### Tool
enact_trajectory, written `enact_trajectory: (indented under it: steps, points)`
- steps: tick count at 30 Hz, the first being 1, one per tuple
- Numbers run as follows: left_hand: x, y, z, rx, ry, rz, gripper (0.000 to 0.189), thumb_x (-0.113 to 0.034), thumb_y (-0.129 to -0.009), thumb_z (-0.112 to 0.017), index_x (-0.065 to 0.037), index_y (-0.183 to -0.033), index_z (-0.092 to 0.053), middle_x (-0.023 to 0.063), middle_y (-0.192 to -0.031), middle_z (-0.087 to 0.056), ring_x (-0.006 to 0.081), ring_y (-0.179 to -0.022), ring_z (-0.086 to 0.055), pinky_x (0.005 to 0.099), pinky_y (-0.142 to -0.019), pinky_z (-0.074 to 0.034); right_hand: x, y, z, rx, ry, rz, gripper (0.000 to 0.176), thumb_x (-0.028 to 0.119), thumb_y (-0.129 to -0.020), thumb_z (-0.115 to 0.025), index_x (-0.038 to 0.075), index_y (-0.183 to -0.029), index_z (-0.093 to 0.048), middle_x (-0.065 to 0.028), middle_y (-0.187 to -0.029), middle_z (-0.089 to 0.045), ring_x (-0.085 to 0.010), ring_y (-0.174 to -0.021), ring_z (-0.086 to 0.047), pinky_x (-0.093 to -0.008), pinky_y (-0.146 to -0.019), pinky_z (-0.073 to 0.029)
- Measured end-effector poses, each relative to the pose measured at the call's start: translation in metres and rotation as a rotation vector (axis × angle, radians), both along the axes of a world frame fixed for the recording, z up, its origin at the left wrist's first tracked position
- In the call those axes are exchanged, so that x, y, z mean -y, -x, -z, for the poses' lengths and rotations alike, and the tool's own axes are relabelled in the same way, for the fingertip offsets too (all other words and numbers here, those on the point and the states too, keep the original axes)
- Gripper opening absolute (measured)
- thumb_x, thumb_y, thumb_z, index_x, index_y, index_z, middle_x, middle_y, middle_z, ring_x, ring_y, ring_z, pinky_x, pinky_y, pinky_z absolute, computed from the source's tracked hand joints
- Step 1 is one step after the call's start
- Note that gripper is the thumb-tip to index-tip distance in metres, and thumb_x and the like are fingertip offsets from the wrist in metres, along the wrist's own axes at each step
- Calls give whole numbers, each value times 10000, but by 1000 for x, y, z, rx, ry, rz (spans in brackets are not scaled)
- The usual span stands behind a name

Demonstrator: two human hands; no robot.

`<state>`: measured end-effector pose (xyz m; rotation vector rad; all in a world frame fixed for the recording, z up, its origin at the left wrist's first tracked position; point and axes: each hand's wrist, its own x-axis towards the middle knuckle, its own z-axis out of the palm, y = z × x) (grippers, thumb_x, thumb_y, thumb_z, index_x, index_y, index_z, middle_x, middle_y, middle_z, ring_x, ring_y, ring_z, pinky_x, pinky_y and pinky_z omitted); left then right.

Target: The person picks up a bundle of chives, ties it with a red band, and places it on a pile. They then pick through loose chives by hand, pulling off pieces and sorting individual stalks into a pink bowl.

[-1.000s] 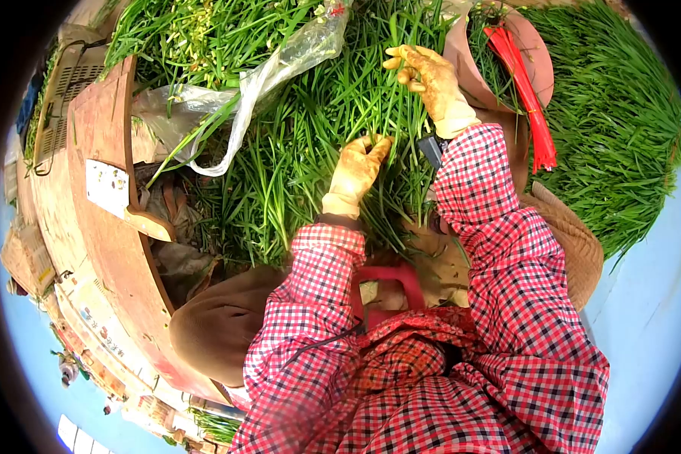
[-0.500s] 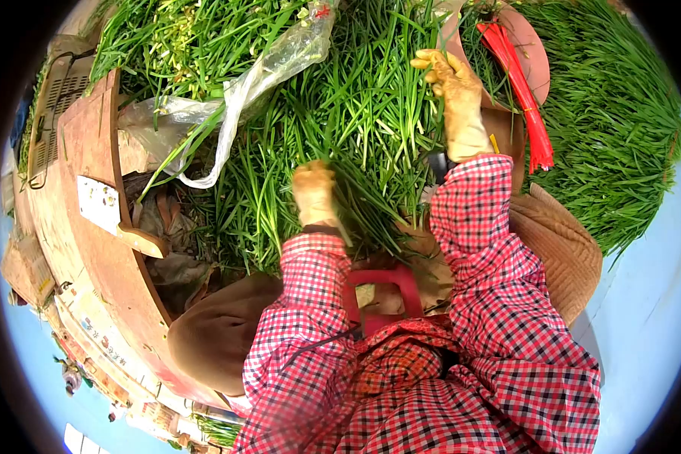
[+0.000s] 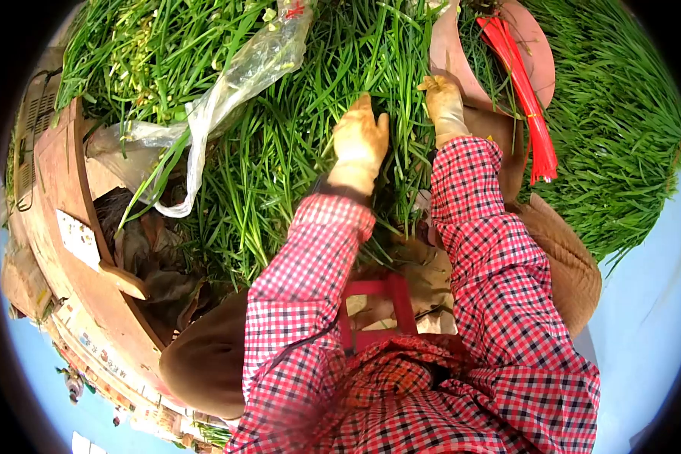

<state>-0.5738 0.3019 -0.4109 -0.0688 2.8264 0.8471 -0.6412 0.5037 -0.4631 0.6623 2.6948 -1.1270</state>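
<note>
Farther out now, left hand [image 3: 361, 140] spreads over greens [image 3: 299, 121] (likely light, bendy; hold mid-stem), right hand [image 3: 442, 104] curled, grip unclear.

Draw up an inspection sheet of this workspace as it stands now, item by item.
Surface: wooden board at left bears a cleaver; whatever lies under the chive-like greens is hidden.
Job's things: chive-like greens, loosely heaped before the person.
Clutter: clear plastic bag on the heap; bundled red strips across a pink container.
Hands: both gloved; left hand open at the greens; right hand curled, hold unclear.
Cables: thin dark cord across the left sleeve; purpose unclear.
Surroundings: another greens pile and blue ground at right; perforated crate far left.
</note>
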Motion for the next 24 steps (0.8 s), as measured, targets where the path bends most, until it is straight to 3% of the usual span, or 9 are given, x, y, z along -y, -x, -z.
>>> enact_trajectory:
  steps: [2, 4, 6, 10, 12, 16, 18, 21, 24]
  points:
    - [-11, 23, -7, 175, -19, 24, 573, -373, -831, -579, -13, -1260, -459, 185, -1071, -611, 304, -991, -591, 362, -876, -464, 19, 2, 4, 11, 221, -5, 188, 160, -901, -508, 10, -906, -622, -105, -854, -665, -209, -756, -593, -300, -733, -451]
    - [-27, 28, -8, 324, -91, 60, 617, -340, -842, -549, -6, -1330, -371, 232, -1141, -563, 312, -1062, -565, 363, -906, -453, 27, -1, 41, -19, 339, 7, 211, 198, -898, -539, 2, -910, -618, -132, -869, -661, -218, -770, -595, -304, -739, -459]
    - [-37, 16, 29, 293, -142, 42, 606, -264, -830, -558, 12, -1329, -351, 183, -1070, -595, 306, -986, -602, 347, -828, -499, 56, -15, 53, -123, 183, 84, 145, 139, -897, -559, 7, -903, -617, -82, -819, -665, -184, -728, -595, -260, -697, -459]
    - [-8, -11, 18, 342, -321, 27, 633, -97, -799, -561, 0, -1368, -302, 243, -1097, -576, 359, -1002, -583, 384, -857, -476, 106, -51, -12, -96, -5, 44, 170, 152, -889, -552, -6, -845, -598, -146, -741, -630, -230, -650, -568, -318, -639, -462]
    - [9, -40, 18, 74, -495, -61, 571, -82, -799, -549, -7, -1335, -367, 284, -1016, -587, 404, -952, -580, 422, -815, -474, 129, -75, -33, -130, -33, 30, 174, 165, -886, -547, 3, -848, -599, -161, -731, -617, -252, -638, -569, -332, -620, -461]
    - [37, -97, 11, 101, -665, -262, 442, -154, -884, -435, -85, -1321, -434, 246, -974, -614, 380, -861, -614, 421, -730, -492, 163, -116, -47, -248, -24, -37, 156, 168, -857, -574, 18, -874, -614, -164, -826, -633, -305, -731, -604, -344, -665, -481]
    - [52, -99, -9, 337, -616, -316, 460, -167, -893, -433, -107, -1349, -406, 241, -959, -625, 341, -830, -639, 399, -697, -501, 166, -124, -48, -253, 37, -99, 161, 191, -845, -576, 40, -870, -630, -172, -839, -631, -335, -758, -604, -382, -672, -481]
    - [53, -92, -36, 233, -115, -105, 555, -268, -860, -574, -88, -1350, -388, 171, -1270, -509, 253, -1104, -544, 329, -872, -460, 154, -99, -71, -41, -209, -242, 237, 270, -864, -546, 51, -895, -630, -155, -867, -628, -322, -801, -608, -394, -712, -491]
    - [67, -94, -45, -14, -41, -96, 507, -290, -813, -640, -40, -1233, -503, 163, -1239, -537, 266, -1108, -542, 344, -919, -437, 120, -46, -61, -86, -446, -663, 336, 340, -901, -502, 24, -933, -613, -115, -821, -631, -277, -788, -619, -386, -706, -509]
